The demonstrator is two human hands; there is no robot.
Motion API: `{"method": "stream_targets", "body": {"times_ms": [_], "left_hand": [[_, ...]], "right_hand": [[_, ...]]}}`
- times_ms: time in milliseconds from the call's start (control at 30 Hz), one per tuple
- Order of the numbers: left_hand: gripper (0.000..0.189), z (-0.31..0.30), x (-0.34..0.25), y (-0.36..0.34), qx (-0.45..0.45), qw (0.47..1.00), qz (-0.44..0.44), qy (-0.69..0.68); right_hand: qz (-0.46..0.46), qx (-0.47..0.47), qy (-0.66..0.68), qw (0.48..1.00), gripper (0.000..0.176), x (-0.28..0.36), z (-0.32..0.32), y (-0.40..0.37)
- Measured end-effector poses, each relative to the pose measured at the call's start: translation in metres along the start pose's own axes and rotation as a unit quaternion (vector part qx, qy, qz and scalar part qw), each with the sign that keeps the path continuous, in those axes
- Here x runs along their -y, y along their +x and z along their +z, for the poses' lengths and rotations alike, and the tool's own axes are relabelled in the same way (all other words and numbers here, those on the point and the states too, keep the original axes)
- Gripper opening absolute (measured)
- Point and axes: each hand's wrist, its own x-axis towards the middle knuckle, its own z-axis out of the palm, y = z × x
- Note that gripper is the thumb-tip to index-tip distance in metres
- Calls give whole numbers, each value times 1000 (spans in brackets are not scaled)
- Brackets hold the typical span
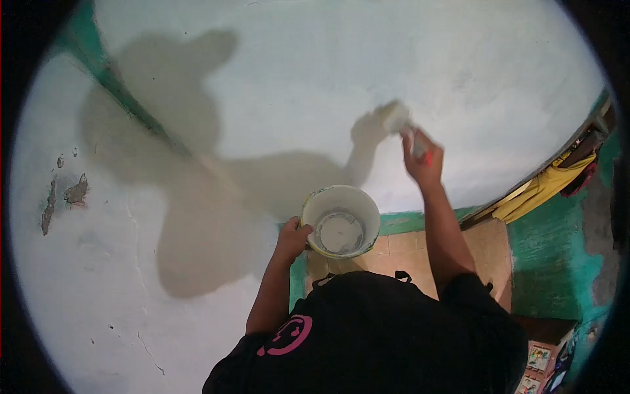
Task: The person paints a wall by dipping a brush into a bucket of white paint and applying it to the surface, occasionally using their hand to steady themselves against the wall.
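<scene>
My left hand point(293, 240) grips a white paint bucket point(342, 190) by its rim, thumb over the edge. The bucket has yellow-green smears on its rim and some white paint point(340, 234) at the bottom. Farther up and to the right, my right hand point(423, 157) is closed around a paintbrush point(396, 118). Its pale bristles are at the white wall point(295, 85), and a bit of red handle shows by the palm. Motion slightly blurs the brush.
A green strip point(131, 102) runs down the wall corner at left. Chipped plaster point(77, 190) and cracks mark the left wall. Yellow cloth point(545, 190) hangs at right beside a green wall point(548, 262). Tan floor tiles point(403, 246) lie below, with a brown cabinet point(541, 328) at lower right.
</scene>
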Motion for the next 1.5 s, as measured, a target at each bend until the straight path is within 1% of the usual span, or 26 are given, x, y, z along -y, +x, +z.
{"method": "stream_targets", "body": {"times_ms": [33, 67, 100, 200, 300, 333, 400, 433, 500, 533, 600, 633, 700, 800, 867, 933, 967, 1033, 1067, 1100, 1133, 1167, 1200, 1267, 1367, 1500], "left_hand": [[28, 0, 2, 2, 3, 1000, 11, 9], [26, -1, 3, 2, 5, 1000, 20, 19], [26, 0, -1, -2, 7, 1000, 21, 18], [27, 3, -10, -11, 1, 1000, 14, 13], [32, 1, 3, -8, -7, 999, 33, -11], [32, 1, 5, -7, -6, 999, 27, -20], [32, 2, 5, -5, -9, 999, 27, -34], [33, 1, 5, -5, -9, 999, 19, -28], [33, 2, 6, -8, -9, 1000, 13, -21], [33, 3, 4, -9, -11, 1000, 14, -19], [34, 3, 4, -9, -11, 1000, 15, -15], [34, 3, 7, -6, -7, 1000, 24, -18], [33, 5, 9, -9, -2, 999, 27, -20], [31, 8, 4, -13, -22, 999, 32, -25], [31, 7, 0, -15, -8, 1000, 20, -22], [31, 9, -3, -19, -7, 999, 13, -34], [31, 5, -5, -19, -7, 999, 6, -46], [32, 3, -2, -20, -11, 998, 10, -55], [33, 3, 0, -20, -11, 998, 11, -60], [33, 2, 5, -18, -17, 998, 11, -66], [34, 0, 11, -13, -27, 999, 21, -36], [34, 1, 14, -13, -37, 999, 28, -5], [34, 1, 13, -21, -44, 999, 30, -3], [35, 7, -3, -35, -55, 997, 38, -24], [35, 14, 2, -37, -95, 992, 73, 30], [35, 24, -18, -37, -86, 995, 54, -14]], "right_hand": [[22, -7, 58, 998, 20, 22, -15, 31], [21, -20, 49, 998, 19, 35, -25, 55], [-25, -101, 129, 986, 18, 43, -23, 72], [-68, -176, 251, 949, 15, 54, -15, 98], [-45, -144, 190, 970, 14, 31, 3, 69], [-74, -102, 76, 989, 19, 19, 8, 42], [22, -36, 118, 992, 19, 6, 21, -13], [111, 12, 166, 980, 20, 7, 23, -36], [228, 57, 200, 951, 21, -8, 30, -66], [225, 55, 202, 952, 21, -12, 30, -63], [353, 70, 290, 887, 21, -9, 20, -49], [281, 65, 267, 919, 21, -6, 15, -29], [228, 4, 304, 925, 21, 22, -2, 27], [150, -97, 408, 895, 25, 77, -27, 99], [119, -93, 377, 914, 32, 85, -27, 115], [12, -115, 295, 948, 32, 77, -14, 115], [9, -102, 291, 951, 23, 69, -1, 103], [-57, -82, 149, 984, 15, 35, 21, 56], [-28, -61, 166, 984, 15, 31, 28, 27], [59, 12, 201, 978, 15, 18, 34, -6], [79, 37, 226, 970, 17, 10, 38, -31], [184, 80, 263, 944, 20, -5, 41, -55], [182, 81, 270, 942, 20, -10, 34, -72], [364, 170, 335, 852, 20, -22, 22, -84], [373, 173, 404, 817, 19, -13, -11, -66], [307, 158, 418, 840, 14, 26, -53, -14]]}}
